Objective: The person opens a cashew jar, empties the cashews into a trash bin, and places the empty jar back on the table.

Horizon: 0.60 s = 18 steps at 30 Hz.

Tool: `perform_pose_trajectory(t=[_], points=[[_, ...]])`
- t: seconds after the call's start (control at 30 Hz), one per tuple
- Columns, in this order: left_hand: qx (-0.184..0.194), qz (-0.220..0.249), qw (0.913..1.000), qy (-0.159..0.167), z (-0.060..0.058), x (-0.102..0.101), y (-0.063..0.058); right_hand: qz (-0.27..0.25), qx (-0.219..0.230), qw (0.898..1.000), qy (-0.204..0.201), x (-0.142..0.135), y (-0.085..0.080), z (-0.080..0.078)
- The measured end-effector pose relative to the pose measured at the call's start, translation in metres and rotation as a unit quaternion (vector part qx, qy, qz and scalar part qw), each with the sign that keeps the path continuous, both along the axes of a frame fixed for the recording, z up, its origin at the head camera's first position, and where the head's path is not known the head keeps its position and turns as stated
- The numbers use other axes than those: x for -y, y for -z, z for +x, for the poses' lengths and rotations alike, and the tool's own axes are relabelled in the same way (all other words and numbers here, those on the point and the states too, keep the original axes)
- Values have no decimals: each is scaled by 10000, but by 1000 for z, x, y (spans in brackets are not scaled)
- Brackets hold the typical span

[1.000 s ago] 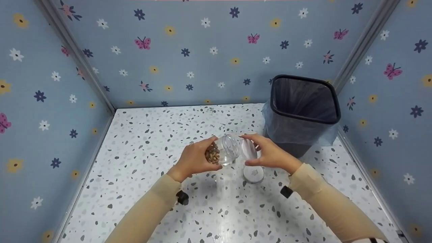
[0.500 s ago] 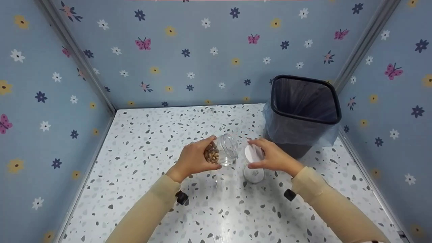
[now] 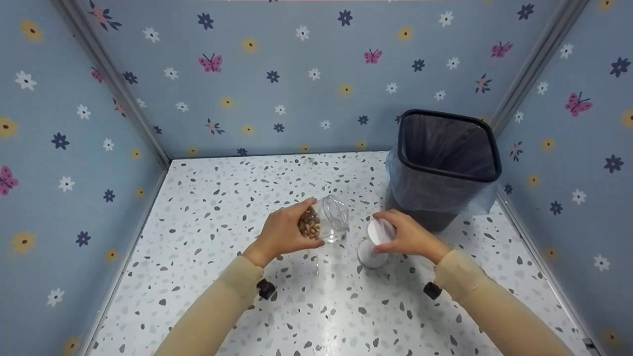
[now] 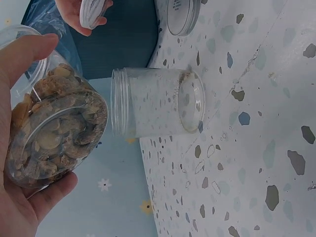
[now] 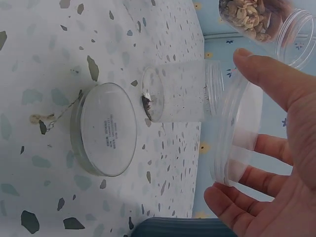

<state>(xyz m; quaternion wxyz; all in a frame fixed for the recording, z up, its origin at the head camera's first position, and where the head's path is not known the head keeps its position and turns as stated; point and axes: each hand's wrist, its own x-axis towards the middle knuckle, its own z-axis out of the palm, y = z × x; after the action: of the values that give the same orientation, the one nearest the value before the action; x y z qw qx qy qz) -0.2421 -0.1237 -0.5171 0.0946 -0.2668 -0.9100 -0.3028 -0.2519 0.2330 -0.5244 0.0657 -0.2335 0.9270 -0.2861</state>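
The left hand (image 3: 283, 230) is gripping a clear jar (image 4: 57, 128) of brown dried pieces between thumb and fingers, its mouth leaning toward the right hand (image 3: 414, 237). A second clear jar (image 4: 155, 101) is standing just below. The right hand, fingers spread, is holding a round lid (image 3: 380, 232) by its rim; another lid (image 5: 108, 129) is lying on the speckled tabletop (image 3: 237, 188).

we see a clear jar (image 4: 57, 133) of brown pieces (image 5: 244, 17), uncapped, raised and tilted near the upright, nearly empty jar (image 4: 153, 103); a round white lid (image 3: 381, 232) tilts, raised, to the latter's right.
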Motion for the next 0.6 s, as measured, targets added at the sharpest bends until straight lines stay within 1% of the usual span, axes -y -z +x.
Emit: perform_pose_trajectory(t=[0.27,0.47,0.6], points=[[-25,-9,10000,-10,0,1,-1,-19,365,9989,283,-13,10,0],[-32,-26,10000,-5,-1,1,0,58,236,9995,212,-23,17,-1],[7,-5,10000,-4,-1,2,0,128,275,9993,228,-28,21,0]])
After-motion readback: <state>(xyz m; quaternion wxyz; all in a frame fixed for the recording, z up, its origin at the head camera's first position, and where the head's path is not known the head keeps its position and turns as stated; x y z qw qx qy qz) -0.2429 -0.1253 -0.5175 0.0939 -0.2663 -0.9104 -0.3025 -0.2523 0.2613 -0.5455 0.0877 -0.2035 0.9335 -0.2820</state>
